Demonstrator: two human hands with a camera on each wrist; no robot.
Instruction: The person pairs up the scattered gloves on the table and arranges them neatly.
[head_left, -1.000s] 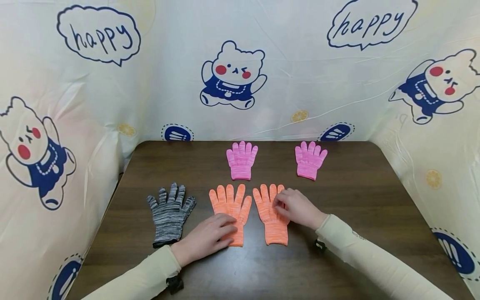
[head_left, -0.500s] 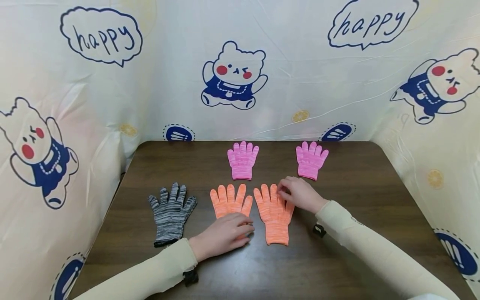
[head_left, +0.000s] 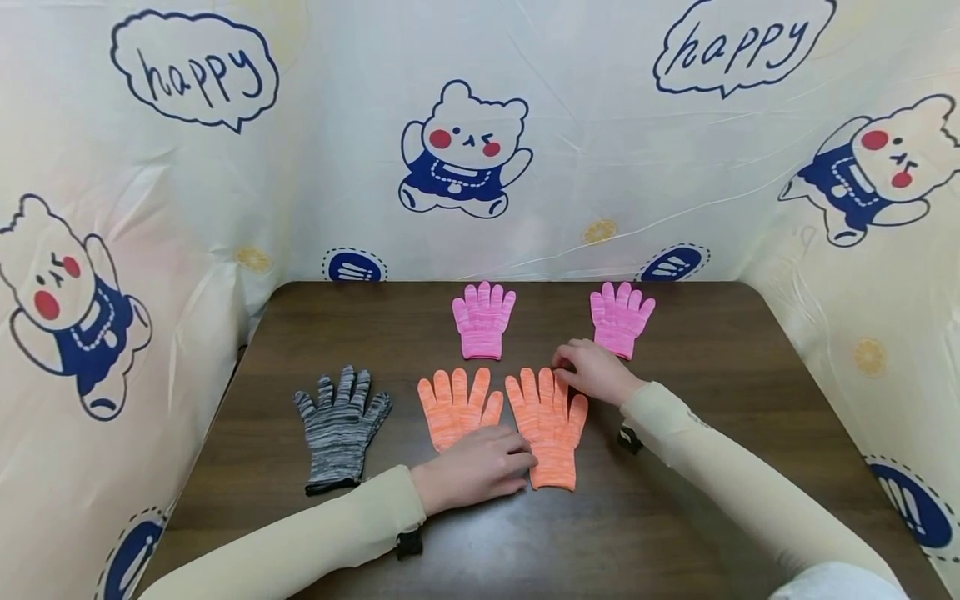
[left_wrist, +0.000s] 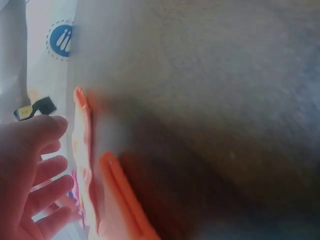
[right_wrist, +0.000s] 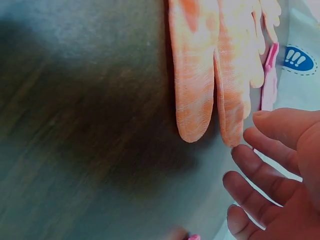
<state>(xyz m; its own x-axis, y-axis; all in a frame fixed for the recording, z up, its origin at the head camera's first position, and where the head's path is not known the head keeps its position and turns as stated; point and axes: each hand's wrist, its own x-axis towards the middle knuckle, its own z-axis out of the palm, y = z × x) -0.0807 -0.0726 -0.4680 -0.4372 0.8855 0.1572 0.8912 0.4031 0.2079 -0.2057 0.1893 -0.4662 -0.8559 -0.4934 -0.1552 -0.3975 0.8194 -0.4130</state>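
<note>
Two orange knit gloves lie flat side by side, fingers pointing away. My left hand [head_left: 480, 467] is over the lower part of the left orange glove [head_left: 452, 412], hiding its cuff. Its fingertips reach the edge of the right orange glove [head_left: 553, 446]. In the left wrist view, the left hand [left_wrist: 32, 170] has loosely bent fingers with nothing between them. My right hand [head_left: 600, 371] is at the fingertips of the right glove. In the right wrist view, the relaxed right hand [right_wrist: 280, 175] has a fingertip close by the end of one orange finger [right_wrist: 231, 110].
At the left lies a grey and black striped glove [head_left: 337, 442]. Two pink gloves lie near the table's back edge, one left [head_left: 482, 321] and one right [head_left: 621, 317], the latter just behind my right hand. A printed white curtain [head_left: 337, 150] surrounds the dark wooden table [head_left: 637, 533].
My left hand has slid right across the left orange glove toward the right one. My right hand has moved slightly back, from the right glove's thumb side to its fingertips. The gloves stay put.
</note>
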